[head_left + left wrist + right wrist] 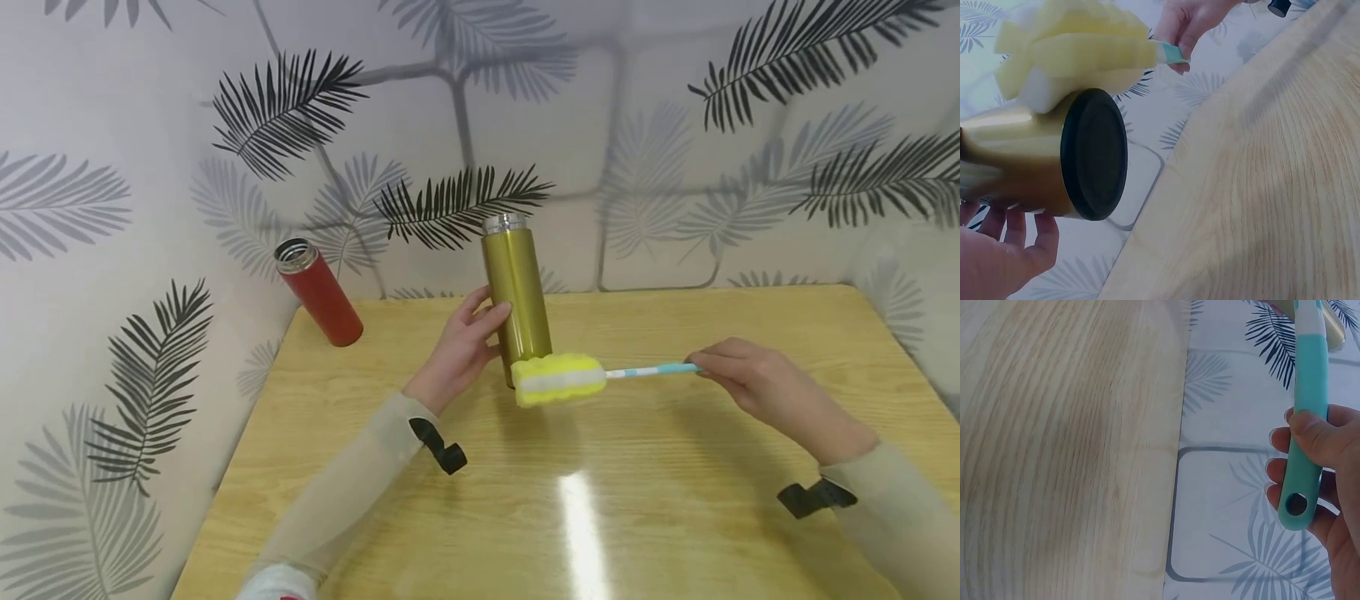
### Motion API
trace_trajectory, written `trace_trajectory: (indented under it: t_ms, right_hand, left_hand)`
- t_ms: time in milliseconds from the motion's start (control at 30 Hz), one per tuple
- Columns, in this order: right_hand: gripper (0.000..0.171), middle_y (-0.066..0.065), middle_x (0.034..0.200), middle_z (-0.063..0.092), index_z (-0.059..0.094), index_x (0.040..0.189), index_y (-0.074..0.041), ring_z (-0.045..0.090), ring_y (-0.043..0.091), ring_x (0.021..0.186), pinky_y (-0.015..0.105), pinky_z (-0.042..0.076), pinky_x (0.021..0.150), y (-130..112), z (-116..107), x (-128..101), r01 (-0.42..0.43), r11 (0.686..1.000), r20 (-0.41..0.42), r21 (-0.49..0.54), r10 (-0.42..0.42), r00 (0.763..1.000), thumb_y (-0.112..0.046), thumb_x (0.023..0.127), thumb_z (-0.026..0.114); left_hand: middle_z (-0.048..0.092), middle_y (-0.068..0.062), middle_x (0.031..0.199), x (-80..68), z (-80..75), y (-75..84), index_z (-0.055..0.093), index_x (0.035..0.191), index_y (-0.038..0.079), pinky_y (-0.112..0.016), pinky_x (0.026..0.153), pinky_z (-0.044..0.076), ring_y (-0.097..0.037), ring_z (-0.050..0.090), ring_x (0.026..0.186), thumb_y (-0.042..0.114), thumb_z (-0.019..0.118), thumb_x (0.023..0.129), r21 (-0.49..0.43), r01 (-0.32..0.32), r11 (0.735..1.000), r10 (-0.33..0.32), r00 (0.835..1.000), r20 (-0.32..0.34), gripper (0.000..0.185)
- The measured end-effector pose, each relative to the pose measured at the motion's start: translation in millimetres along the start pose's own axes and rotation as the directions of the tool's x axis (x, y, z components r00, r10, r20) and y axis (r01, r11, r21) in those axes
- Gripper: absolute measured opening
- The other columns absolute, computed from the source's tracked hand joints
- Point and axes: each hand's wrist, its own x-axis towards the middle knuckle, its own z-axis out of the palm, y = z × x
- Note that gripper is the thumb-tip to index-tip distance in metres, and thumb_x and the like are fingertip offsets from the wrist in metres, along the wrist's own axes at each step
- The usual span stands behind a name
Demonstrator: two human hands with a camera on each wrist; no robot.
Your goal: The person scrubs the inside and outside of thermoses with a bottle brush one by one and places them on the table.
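My left hand [463, 346] grips a gold thermos bottle [517, 287] round its side, tilted, with its silver rim at the top. In the left wrist view the dark base [1095, 154] of the bottle is off the table. My right hand [757, 387] holds a bottle brush by its turquoise handle [1311, 394], thumb laid along it and fingers curled round behind. The brush's yellow and white sponge head [558, 379] points left and overlaps the lower end of the gold bottle in the head view.
A red thermos bottle [321, 292] without a lid stands at the table's far left corner. The wooden table [675, 517] meets a wall [660, 150] with a leaf pattern at the back and left. Black straps [438, 446] sit round both wrists.
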Motion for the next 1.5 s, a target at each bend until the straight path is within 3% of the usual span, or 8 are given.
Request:
trace_trajectory:
  t_ms: [200, 500, 767, 933, 1033, 1233, 1400, 1500]
  right_hand:
    - [0.061, 0.002, 0.097, 0.073, 0.077, 0.109, -0.003, 0.068, 0.021, 0.085, 0.016, 0.051, 0.079, 3, -4, -3, -0.04, 0.999, -0.028, 0.014, 0.04, 0.999, -0.047, 0.111, 0.036]
    - [0.063, 0.007, 0.092, 0.074, 0.077, 0.107, 0.0, 0.067, 0.024, 0.078, 0.027, 0.052, 0.07, 11, -12, 7, -0.087, 0.996, -0.108, -0.038, 0.082, 0.991, -0.049, 0.11, 0.039]
    - [0.062, 0.009, 0.093, 0.074, 0.077, 0.11, 0.001, 0.068, 0.025, 0.083, 0.026, 0.053, 0.073, 12, -16, 15, -0.111, 0.993, -0.114, -0.041, 0.106, 0.988, -0.048, 0.11, 0.039]
    - [0.063, 0.011, 0.093, 0.075, 0.077, 0.11, 0.002, 0.07, 0.029, 0.083, 0.022, 0.051, 0.078, 11, -17, 21, -0.138, 0.989, -0.146, -0.056, 0.129, 0.981, -0.048, 0.11, 0.038]
    - [0.065, 0.012, 0.094, 0.075, 0.077, 0.11, 0.003, 0.069, 0.03, 0.086, 0.014, 0.046, 0.084, 10, -20, 22, -0.162, 0.985, -0.153, -0.057, 0.152, 0.977, -0.049, 0.11, 0.038]
    - [0.064, 0.012, 0.094, 0.074, 0.076, 0.111, 0.003, 0.067, 0.028, 0.086, 0.006, 0.039, 0.088, 10, -23, 25, -0.179, 0.982, -0.157, -0.054, 0.169, 0.973, -0.048, 0.11, 0.038]
    - [0.063, 0.012, 0.095, 0.075, 0.077, 0.109, 0.002, 0.068, 0.03, 0.087, 0.006, 0.038, 0.093, 12, -19, 22, -0.152, 0.988, -0.15, -0.033, 0.146, 0.978, -0.049, 0.109, 0.04]
    - [0.063, 0.011, 0.096, 0.076, 0.077, 0.109, 0.002, 0.069, 0.029, 0.086, 0.007, 0.041, 0.092, 12, -16, 19, -0.133, 0.991, -0.122, -0.026, 0.128, 0.984, -0.05, 0.109, 0.04]
  left_hand:
    - [0.066, -0.005, 0.12, -2.7, -1.5, -3.8, 0.043, 0.15, 0.017, -0.048, 0.103, 0.047, -0.022, 0.062, 0.115, 0.009, 0.05, 0.109, -0.063, 0.009, 0.998, -0.005, 0.998, 0.056, 0.042]
    - [0.065, -0.003, 0.121, -5.6, -1.0, -6.9, 0.043, 0.149, 0.016, -0.035, 0.095, 0.052, -0.018, 0.062, 0.11, 0.015, 0.05, 0.11, -0.086, 0.054, 0.995, -0.038, 0.983, 0.182, 0.039]
    - [0.058, -0.009, 0.131, -5.6, -0.5, -11.9, 0.027, 0.162, 0.014, -0.042, 0.107, 0.046, -0.021, 0.06, 0.117, 0.054, 0.095, 0.066, 0.031, 0.08, 0.996, -0.085, 0.957, 0.278, 0.124]
    - [0.046, -0.019, 0.153, -7.6, 2.4, -11.7, 0.025, 0.165, 0.018, -0.05, 0.116, 0.039, -0.026, 0.054, 0.128, 0.021, 0.077, 0.095, 0.097, 0.083, 0.992, -0.106, 0.958, 0.267, 0.087]
    - [0.042, -0.02, 0.158, -8.8, 3.9, -10.7, 0.026, 0.165, 0.016, -0.045, 0.117, 0.039, -0.026, 0.051, 0.132, 0.003, 0.059, 0.099, 0.149, 0.065, 0.987, -0.102, 0.962, 0.253, 0.076]
    - [0.051, -0.023, 0.148, -8.1, 2.9, -10.9, 0.03, 0.158, 0.016, -0.038, 0.103, 0.048, -0.024, 0.059, 0.121, 0.001, 0.06, 0.098, 0.164, 0.052, 0.985, -0.091, 0.967, 0.236, 0.069]
    - [0.045, -0.023, 0.152, -6.8, -0.9, -11.2, 0.028, 0.162, 0.015, -0.045, 0.113, 0.042, -0.027, 0.054, 0.129, -0.001, 0.056, 0.102, 0.127, 0.035, 0.991, -0.068, 0.961, 0.268, 0.068]
    - [0.039, -0.023, 0.158, -6.5, -4.1, -9.8, 0.025, 0.165, 0.014, -0.055, 0.115, 0.04, -0.029, 0.05, 0.133, 0.018, 0.071, 0.1, 0.116, 0.035, 0.993, -0.065, 0.961, 0.27, 0.08]
